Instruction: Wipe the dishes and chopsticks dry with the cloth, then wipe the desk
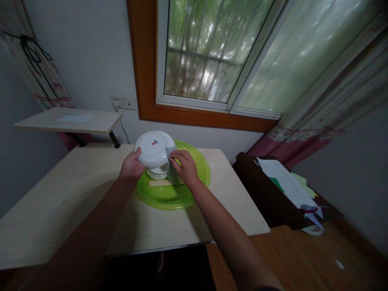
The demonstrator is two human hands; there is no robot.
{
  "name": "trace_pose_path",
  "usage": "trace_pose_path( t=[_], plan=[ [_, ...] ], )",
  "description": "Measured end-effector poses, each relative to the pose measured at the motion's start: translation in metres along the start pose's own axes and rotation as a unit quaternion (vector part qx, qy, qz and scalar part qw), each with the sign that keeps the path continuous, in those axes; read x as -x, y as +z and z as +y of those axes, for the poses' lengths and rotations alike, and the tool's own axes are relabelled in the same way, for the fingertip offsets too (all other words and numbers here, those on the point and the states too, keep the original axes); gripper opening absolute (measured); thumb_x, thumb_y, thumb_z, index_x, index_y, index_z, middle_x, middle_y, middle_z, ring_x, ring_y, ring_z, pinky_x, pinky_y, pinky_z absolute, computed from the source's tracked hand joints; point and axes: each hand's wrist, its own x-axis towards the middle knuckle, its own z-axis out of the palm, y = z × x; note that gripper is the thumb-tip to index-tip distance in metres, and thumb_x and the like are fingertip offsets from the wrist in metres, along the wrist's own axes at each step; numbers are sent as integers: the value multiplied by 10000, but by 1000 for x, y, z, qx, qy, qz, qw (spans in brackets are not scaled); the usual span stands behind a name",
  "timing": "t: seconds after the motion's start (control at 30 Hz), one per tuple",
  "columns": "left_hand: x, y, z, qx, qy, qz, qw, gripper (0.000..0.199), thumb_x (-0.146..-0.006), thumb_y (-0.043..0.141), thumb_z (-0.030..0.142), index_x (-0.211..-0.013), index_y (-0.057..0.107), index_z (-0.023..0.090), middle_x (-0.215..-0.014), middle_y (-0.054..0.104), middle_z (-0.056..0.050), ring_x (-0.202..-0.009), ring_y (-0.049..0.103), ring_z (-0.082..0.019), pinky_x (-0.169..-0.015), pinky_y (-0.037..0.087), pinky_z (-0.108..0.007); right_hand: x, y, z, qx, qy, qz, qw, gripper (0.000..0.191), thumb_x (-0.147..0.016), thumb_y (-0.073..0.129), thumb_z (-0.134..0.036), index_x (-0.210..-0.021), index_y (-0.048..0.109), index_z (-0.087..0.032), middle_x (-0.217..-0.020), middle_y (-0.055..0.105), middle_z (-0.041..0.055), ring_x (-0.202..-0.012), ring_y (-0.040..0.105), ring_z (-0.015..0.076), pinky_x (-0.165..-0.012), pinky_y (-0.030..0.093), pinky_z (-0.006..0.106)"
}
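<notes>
My left hand (132,165) grips a white plate (154,151) by its left edge, with the thumb on the face turned toward me. That face shows a small red and blue mark. At the plate's right edge my right hand (184,165) pinches a grey-green cloth (172,171), which touches the rim and hangs below it. Under the held plate, a stack of small white dishes (157,174) sits in a round green basin (169,202), partly hidden. Pale chopsticks (159,183) lie across the basin, in front of the stack and partly behind the cloth.
The basin stands on a light wooden table (91,202). A raised wooden shelf (72,125) on black legs is at the back left. Beyond the table are a window (209,52) and wall sockets (123,103). Papers (287,182) lie on a dark piece of furniture at right.
</notes>
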Motion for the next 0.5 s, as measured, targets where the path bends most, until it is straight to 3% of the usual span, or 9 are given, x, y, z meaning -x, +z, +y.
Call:
trace_pose_path(
  t=[0.1,0.3,0.4,0.5],
  plan=[
    [-1,-1,-1,-6,9,-12,1000,391,-1001,578,111,-1381,656,67,-1254,764,-190,-1285,681,-303,-1170,508,-457,0,0,-5,2,-20,-26,999,189,-1052,623,-237,-1166,773,-256,-1224,757,87,-1176,696,227,-1064,569,426],
    [-2,-4,-5,-24,16,-42,999,397,-968,647,128,-1361,658,77,-1263,756,-201,-1261,693,-329,-1150,513,-519,0,2,-22,16,-83,-154,984,358,-1046,567,-200,-1382,686,-231,-1424,680,92,-1411,578,219,-1180,514,428],
    [-1,-3,-5,-23,12,-47,999,368,-968,635,115,-1333,665,75,-1243,763,-199,-1247,702,-320,-1135,524,-517,-2,0,-27,25,-119,-201,972,412,-1035,565,-202,-1441,639,-212,-1484,637,95,-1472,512,234,-1212,481,461],
    [1,-1,-4,-13,22,-29,999,373,-965,645,108,-1338,662,93,-1231,770,-189,-1238,708,-313,-1133,524,-511,-2,-2,-27,43,-103,-211,971,458,-1023,592,-217,-1478,608,-267,-1501,627,52,-1477,496,261,-1226,458,509]
  ],
)
